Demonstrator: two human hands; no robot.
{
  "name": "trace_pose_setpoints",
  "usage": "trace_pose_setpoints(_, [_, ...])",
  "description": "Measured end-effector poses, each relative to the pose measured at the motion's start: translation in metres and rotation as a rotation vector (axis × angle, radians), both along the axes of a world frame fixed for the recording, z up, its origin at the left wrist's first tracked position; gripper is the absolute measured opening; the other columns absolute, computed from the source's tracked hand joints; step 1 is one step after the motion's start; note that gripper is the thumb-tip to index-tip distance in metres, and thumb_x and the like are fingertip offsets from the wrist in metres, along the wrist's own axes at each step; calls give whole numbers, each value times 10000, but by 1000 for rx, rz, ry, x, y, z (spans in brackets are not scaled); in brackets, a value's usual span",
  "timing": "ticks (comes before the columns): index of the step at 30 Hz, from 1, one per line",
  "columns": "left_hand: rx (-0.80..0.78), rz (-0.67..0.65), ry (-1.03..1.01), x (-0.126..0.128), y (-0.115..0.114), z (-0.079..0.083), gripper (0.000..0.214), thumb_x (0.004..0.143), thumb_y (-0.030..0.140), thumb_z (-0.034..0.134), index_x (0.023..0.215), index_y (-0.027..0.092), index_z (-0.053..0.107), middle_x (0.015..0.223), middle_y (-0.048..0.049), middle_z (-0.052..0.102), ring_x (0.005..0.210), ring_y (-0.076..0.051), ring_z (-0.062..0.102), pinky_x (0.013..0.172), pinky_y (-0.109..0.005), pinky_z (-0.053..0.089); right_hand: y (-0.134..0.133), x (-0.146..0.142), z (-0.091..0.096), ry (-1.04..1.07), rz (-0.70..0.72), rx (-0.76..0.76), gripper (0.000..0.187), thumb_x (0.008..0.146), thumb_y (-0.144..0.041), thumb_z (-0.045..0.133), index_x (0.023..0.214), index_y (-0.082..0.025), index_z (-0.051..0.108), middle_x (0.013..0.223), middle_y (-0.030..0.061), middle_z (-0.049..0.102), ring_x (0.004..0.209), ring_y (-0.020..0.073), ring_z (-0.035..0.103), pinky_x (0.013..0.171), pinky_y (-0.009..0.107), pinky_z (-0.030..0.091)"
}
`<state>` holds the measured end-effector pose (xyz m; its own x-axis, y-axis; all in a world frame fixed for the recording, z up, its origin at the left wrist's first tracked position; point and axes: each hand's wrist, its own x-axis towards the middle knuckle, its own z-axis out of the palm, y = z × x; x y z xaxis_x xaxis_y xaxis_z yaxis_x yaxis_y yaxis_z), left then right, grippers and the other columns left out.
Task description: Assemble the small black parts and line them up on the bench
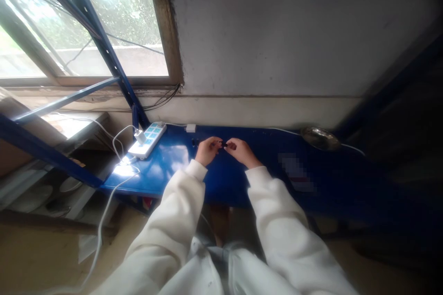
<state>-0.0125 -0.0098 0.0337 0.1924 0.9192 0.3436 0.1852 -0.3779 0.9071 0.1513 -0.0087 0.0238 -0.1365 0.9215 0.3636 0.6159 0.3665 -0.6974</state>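
Over the blue tabletop [221, 189], my left hand [206, 151] and my right hand [240, 151] are close together with their fingertips pinched. A small dark piece [224, 144] shows between the fingertips of both hands; it is too small to tell its kind, or whether it is one part or two. Just left of my left hand, a few small dark bits [194, 142] lie on the tabletop. Behind them, near the wall, sits a white adapter [191, 127].
At the left stands a white power strip [152, 136] with a white plug [140, 136] and trailing cable [100, 235]. A round metal dish [320, 138] lies at the back right, nearer than it a pixelated pale item [296, 173]. Blue frame bars [114, 62] rise by the window.
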Motion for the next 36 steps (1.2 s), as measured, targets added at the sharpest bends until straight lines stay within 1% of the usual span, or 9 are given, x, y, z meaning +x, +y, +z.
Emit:
trace_pose_setpoints(4, [-133,38,-307,0,-6,0,327,723,369,629,931,119,597,733,-58,649,488,-95,569,435,-200,416,-3,-9,-4,448,-64,-34,257,756,-289,466,975,-186,552,819,21,615,607,112,557,615,267,446])
trace_pose_setpoints(6, [-170,38,-368,2,-10,1,358,710,390,644,938,120,591,750,-63,657,480,-92,572,404,-184,379,-8,-16,-4,589,-100,-104,252,788,-342,426,937,-183,552,795,18,611,555,104,551,562,255,432])
trace_pose_setpoints(8, [-183,21,-388,5,-14,1,364,701,394,656,933,121,592,747,-60,660,479,-91,575,399,-181,372,-13,-22,-3,664,-136,-144,294,810,-430,409,814,-178,561,698,6,592,510,102,532,520,243,407])
trace_pose_setpoints(12, [-178,-16,-395,8,-18,1,369,690,395,669,925,121,593,727,-51,661,476,-91,574,429,-198,411,-23,-28,2,675,-163,-94,435,795,-557,431,579,-186,497,491,-28,478,452,92,458,485,229,360])
trace_pose_setpoints(16, [-160,-54,-385,7,-22,3,388,679,392,681,939,123,579,735,-46,665,472,-95,580,462,-219,448,-28,-29,6,683,-154,-67,461,773,-565,481,503,-194,431,434,-46,413,432,85,406,477,229,340])
trace_pose_setpoints(20, [-152,-57,-371,6,-28,8,396,654,389,702,914,121,570,710,-37,661,462,-98,577,478,-233,469,-30,-30,8,747,-142,-93,475,764,-570,488,481,-203,387,415,-50,381,418,85,386,470,236,338])
trace_pose_setpoints(26, [-146,3,-302,7,-33,11,345,704,442,638,803,118,573,641,-32,642,465,-96,570,475,-223,461,-36,-33,11,685,-157,-101,487,762,-605,456,488,-214,359,440,-25,412,443,97,405,481,245,374])
trace_pose_setpoints(32, [-173,106,-307,9,-32,9,354,715,467,616,748,118,566,604,-28,633,444,-80,546,458,-202,424,-38,-30,13,658,-159,-122,464,756,-613,452,532,-207,431,467,-19,461,446,103,428,492,251,379])
trace_pose_setpoints(36, [-179,136,-332,7,-32,10,353,702,459,633,767,116,578,606,-24,630,448,-77,540,458,-200,423,-37,-24,13,664,-99,-163,431,741,-589,492,578,-190,506,534,-6,522,484,103,464,502,245,389])
